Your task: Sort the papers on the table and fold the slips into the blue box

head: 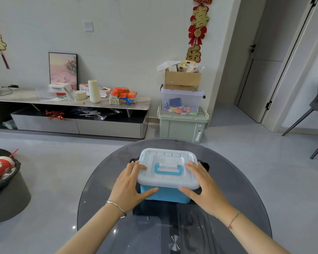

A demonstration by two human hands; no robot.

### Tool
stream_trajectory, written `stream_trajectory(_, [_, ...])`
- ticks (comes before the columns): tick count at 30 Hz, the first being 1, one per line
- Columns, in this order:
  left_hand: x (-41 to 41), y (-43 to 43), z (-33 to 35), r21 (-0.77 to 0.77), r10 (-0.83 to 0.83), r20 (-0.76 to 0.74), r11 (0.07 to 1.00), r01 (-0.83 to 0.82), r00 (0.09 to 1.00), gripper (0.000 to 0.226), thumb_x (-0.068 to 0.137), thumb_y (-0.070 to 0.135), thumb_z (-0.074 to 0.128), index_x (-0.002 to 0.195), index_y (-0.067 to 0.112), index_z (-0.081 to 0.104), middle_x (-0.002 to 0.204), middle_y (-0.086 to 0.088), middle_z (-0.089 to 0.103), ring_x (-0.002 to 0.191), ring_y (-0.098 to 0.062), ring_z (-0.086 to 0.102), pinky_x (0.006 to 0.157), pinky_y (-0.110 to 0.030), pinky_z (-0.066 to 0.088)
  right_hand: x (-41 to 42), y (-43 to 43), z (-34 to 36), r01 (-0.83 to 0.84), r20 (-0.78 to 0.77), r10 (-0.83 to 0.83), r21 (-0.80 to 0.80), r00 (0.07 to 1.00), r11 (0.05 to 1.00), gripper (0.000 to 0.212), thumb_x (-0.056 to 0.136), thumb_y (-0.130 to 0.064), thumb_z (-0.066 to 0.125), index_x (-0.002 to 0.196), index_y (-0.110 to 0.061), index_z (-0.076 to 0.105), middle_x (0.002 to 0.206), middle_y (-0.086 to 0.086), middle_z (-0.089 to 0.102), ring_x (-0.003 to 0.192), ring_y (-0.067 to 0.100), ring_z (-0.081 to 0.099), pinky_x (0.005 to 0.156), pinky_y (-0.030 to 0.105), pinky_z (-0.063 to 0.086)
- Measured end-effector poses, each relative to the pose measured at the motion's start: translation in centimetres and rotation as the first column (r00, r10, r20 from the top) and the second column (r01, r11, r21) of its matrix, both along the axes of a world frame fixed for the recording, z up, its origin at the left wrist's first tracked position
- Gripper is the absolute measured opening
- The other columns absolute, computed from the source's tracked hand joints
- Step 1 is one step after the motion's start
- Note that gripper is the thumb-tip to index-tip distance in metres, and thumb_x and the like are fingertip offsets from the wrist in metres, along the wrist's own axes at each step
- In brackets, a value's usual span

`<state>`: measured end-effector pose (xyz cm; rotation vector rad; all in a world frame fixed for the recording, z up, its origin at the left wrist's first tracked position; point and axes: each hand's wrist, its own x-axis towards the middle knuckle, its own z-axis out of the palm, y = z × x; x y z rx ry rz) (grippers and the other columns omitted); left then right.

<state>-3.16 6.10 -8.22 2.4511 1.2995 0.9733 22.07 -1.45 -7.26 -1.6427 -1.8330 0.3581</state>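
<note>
blue box | between both grips | left hand, right hand: straight fingers on lid

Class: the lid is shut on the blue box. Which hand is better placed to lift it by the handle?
Right, narrowly, I'd judge. The left hand and right hand both rest on the white lid, flanking the blue handle, but the right's fingertips lie nearer it.

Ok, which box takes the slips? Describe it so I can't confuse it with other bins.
Find the round smoked-glass table nearest the camera. On it sits a blue plastic box with a white lid and blue handle, between the left hand and right hand. Unlike it, the pale green bin and clear tub are stacked by the wall.
</note>
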Motion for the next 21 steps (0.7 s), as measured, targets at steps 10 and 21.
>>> stream_trajectory(10, [2.5, 2.1, 5.5, 0.131, 0.179, -0.452, 0.982, -0.134, 0.874, 0.082, 0.087, 0.071, 0.001, 0.126, 0.023, 0.054, 0.128, 0.002, 0.053, 0.126, -0.02, 0.043, 0.115, -0.039, 0.022, 0.4, 0.7, 0.7, 0.065, 0.183, -0.057, -0.041, 0.982, 0.997, 0.098, 0.061, -0.095, 0.025, 0.143, -0.04, 0.034, 0.154, -0.02, 0.019, 0.138, -0.005, 0.003, 0.118, 0.036, 0.015])
stream_trajectory(21, [8.5, 4.1, 4.5, -0.222, -0.143, -0.605, 0.975, 0.006, 0.783, 0.054, 0.099, 0.054, 0.012, 0.15, 0.04, 0.001, 0.16, 0.011, -0.01, 0.147, -0.022, -0.012, 0.113, -0.057, -0.011, -0.6, 0.3, 1.5, 0.229, -0.563, -0.291, -0.18, 0.774, 0.957, 0.071, 0.086, -0.041, 0.063, 0.146, -0.026, 0.028, 0.144, -0.019, 0.026, 0.139, 0.003, 0.021, 0.107, 0.014, 0.023])
